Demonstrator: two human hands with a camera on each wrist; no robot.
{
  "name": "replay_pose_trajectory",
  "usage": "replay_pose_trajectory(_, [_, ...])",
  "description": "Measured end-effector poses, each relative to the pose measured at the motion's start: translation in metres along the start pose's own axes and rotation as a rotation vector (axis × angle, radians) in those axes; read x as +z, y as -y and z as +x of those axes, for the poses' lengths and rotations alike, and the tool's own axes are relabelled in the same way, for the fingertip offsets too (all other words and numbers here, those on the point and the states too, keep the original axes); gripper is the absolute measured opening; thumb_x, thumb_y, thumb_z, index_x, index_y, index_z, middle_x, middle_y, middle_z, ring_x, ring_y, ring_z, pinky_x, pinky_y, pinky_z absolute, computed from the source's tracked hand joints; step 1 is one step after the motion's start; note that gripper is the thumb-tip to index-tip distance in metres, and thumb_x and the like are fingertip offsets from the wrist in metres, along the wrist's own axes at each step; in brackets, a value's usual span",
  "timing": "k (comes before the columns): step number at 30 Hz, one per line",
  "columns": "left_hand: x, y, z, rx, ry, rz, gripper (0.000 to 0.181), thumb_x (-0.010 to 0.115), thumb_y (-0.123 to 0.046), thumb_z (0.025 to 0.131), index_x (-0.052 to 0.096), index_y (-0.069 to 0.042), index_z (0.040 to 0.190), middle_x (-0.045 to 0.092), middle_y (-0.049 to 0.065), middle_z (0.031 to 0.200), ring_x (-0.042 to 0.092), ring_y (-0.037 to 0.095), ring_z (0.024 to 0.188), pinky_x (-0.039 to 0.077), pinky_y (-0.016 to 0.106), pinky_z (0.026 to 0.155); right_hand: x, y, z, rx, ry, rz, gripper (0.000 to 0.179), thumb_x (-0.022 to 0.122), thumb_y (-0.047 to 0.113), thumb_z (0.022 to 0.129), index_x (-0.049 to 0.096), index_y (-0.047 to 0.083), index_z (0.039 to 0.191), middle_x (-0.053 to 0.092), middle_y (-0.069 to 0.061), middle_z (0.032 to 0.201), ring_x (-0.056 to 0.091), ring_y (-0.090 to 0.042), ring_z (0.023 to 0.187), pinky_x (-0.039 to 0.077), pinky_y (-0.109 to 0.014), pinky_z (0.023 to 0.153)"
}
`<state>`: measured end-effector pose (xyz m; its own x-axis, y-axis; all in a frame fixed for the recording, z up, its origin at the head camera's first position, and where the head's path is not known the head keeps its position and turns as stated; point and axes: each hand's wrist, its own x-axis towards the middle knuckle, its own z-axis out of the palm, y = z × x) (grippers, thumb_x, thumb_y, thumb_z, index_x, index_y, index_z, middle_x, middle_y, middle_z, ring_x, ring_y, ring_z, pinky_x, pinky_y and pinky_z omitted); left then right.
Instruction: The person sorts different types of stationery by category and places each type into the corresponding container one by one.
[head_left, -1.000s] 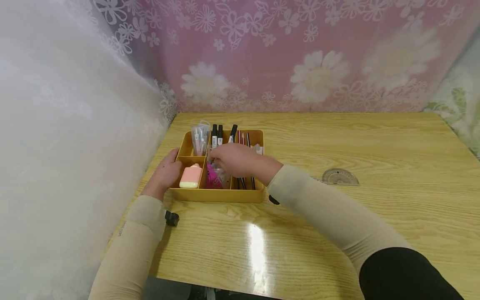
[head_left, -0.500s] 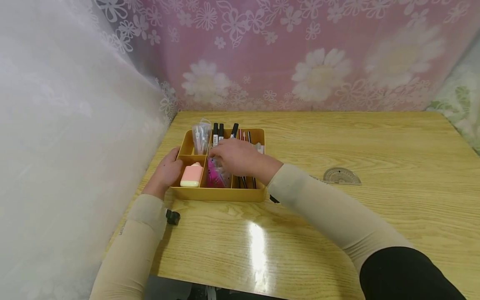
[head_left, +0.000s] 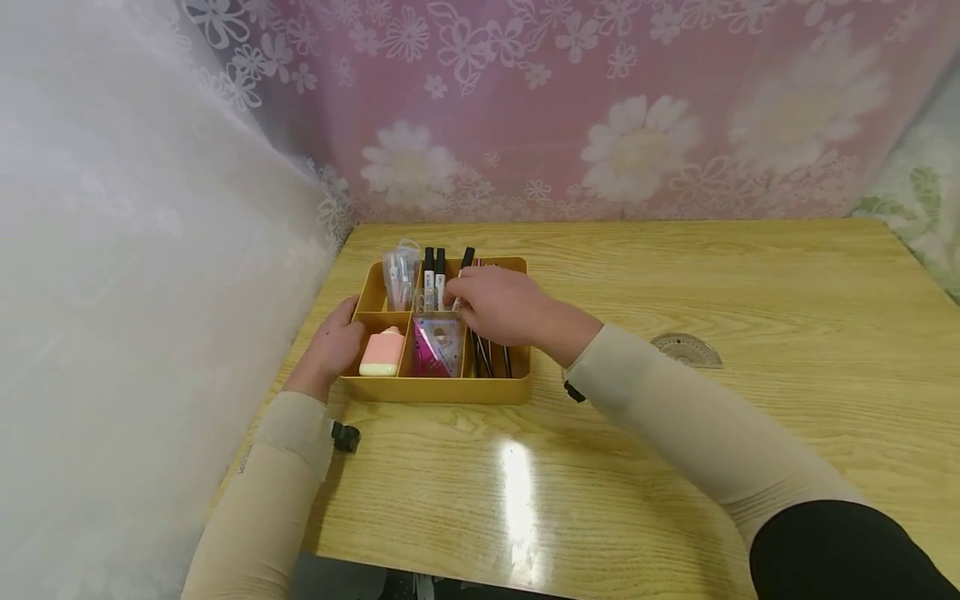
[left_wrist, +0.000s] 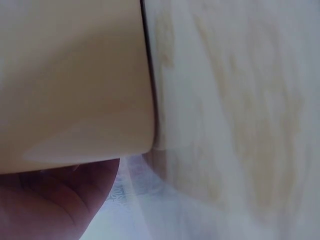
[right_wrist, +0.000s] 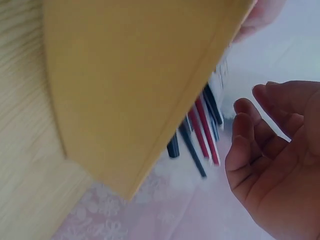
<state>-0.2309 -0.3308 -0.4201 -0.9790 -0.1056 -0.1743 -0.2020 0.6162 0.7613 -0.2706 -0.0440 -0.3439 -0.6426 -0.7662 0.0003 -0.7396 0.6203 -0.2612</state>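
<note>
A yellow desk organizer [head_left: 435,390] with several compartments stands on the table. My left hand [head_left: 332,340] grips its left wall; in the left wrist view, fingers [left_wrist: 55,200] lie against that wall. My right hand [head_left: 504,307] hovers over the organizer's middle and right compartments. In the right wrist view its fingers are loosely bent, with nothing between them. A clear packet of rulers with a pink piece [head_left: 437,347] lies in the front middle compartment. A pink and cream bottle [head_left: 382,352] sits front left. Black-capped markers [head_left: 429,271] stand behind the packet.
A clear pouch of slim tools [head_left: 401,279] stands in the back left compartment. Pencils [head_left: 483,354] lie in the right one, partly under my right hand. A transparent protractor [head_left: 687,350] lies on the wooden table [head_left: 637,483], right of the organizer. Curtains hang behind and left.
My right hand has let go of the ruler packet and moved right and slightly up. The packet now lies uncovered in the front middle compartment. My left hand stays on the organizer.
</note>
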Motion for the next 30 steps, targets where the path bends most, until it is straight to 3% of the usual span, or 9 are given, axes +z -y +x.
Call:
replay_pose_trajectory(5, [0.0, 0.0, 0.0, -0.006, 0.002, -0.005, 0.06, 0.029, -0.017, 0.104, 0.02, -0.014, 0.163, 0.031, 0.015, 0.161, 0.026, 0.038, 0.147, 0.018, 0.062, 0.117, -0.009, -0.019, -0.02, 0.006, -0.029, 0.008, 0.029, 0.051, 0.018, 0.104, 0.068, 0.019, 0.128, 0.062, 0.001, 0.116, 0.058, -0.015, 0.09, 0.049, -0.034, 0.068])
replay_pose_trajectory(12, [0.001, 0.001, 0.002, -0.008, 0.0, 0.015, 0.061, 0.031, -0.017, 0.103, 0.02, -0.014, 0.163, 0.03, 0.014, 0.162, 0.025, 0.038, 0.148, 0.017, 0.062, 0.118, -0.015, -0.052, -0.058, 0.067, -0.06, 0.069, 0.029, 0.055, 0.019, 0.103, 0.067, 0.016, 0.129, 0.064, -0.003, 0.121, 0.061, -0.021, 0.104, 0.051, -0.043, 0.085])
replay_pose_trajectory(17, [0.001, 0.0, 0.001, -0.004, 0.005, 0.02, 0.061, 0.031, -0.016, 0.103, 0.02, -0.011, 0.162, 0.03, 0.016, 0.161, 0.026, 0.039, 0.147, 0.017, 0.062, 0.117, -0.01, -0.078, -0.084, 0.12, -0.046, 0.092, 0.03, 0.062, 0.02, 0.1, 0.066, 0.014, 0.13, 0.065, -0.005, 0.117, 0.062, -0.026, 0.105, 0.051, -0.047, 0.088])
replay_pose_trajectory(24, [0.0, -0.001, 0.0, 0.001, 0.011, 0.013, 0.06, 0.03, -0.016, 0.103, 0.02, -0.012, 0.163, 0.03, 0.016, 0.162, 0.025, 0.039, 0.147, 0.018, 0.063, 0.117, 0.008, -0.107, -0.108, 0.199, 0.034, 0.127, 0.038, 0.066, 0.021, 0.097, 0.063, 0.011, 0.134, 0.062, -0.01, 0.121, 0.061, -0.029, 0.107, 0.051, -0.049, 0.089])
replay_pose_trajectory(30, [0.001, -0.002, -0.003, 0.002, 0.023, 0.011, 0.061, 0.03, -0.015, 0.103, 0.019, -0.012, 0.163, 0.03, 0.017, 0.162, 0.025, 0.04, 0.147, 0.017, 0.064, 0.117, 0.029, -0.12, -0.114, 0.181, 0.144, 0.12, 0.048, 0.071, 0.022, 0.091, 0.061, 0.012, 0.137, 0.058, -0.01, 0.122, 0.061, -0.026, 0.103, 0.051, -0.047, 0.087])
